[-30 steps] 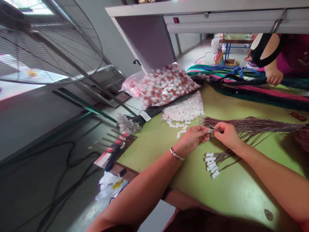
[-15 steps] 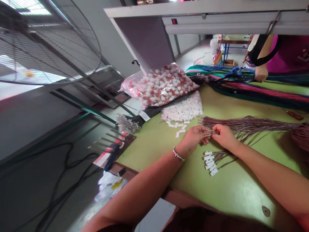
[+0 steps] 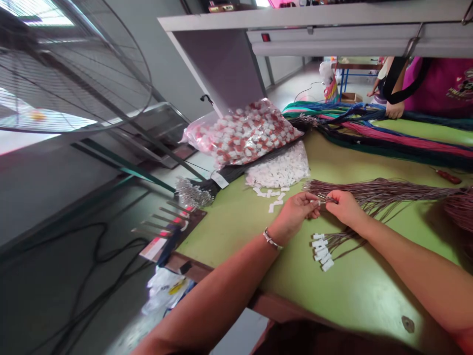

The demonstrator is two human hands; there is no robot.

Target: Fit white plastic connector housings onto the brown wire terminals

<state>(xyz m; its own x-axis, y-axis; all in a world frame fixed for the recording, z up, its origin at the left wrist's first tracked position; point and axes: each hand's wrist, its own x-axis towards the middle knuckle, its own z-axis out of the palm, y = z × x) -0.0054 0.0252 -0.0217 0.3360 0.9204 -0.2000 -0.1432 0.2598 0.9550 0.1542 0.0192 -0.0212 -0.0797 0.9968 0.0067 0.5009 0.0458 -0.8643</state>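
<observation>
My left hand [image 3: 295, 213] and my right hand [image 3: 343, 206] meet over the green table [image 3: 244, 231], fingertips pinched together. The left pinches a small white connector; the right pinches the ends of thin brown wires against it. These wires belong to a brown wire bundle [image 3: 391, 191] fanned out to the right. Below my hands lies a small set of brown wires fitted with white connectors [image 3: 320, 249]. A heap of loose white connectors [image 3: 279, 171] lies just beyond my left hand.
A clear bag of red-and-white parts [image 3: 247, 133] and a black wire bundle [image 3: 229, 172] lie at the table's far left. Coloured wire bundles [image 3: 384, 135] stretch across the back, where another person's hand [image 3: 393, 109] rests. A large fan [image 3: 70, 69] stands left.
My hands stay pinched together on the wire and connector with only slight finger shifts. The other person's hand at the back has moved left and farther away.
</observation>
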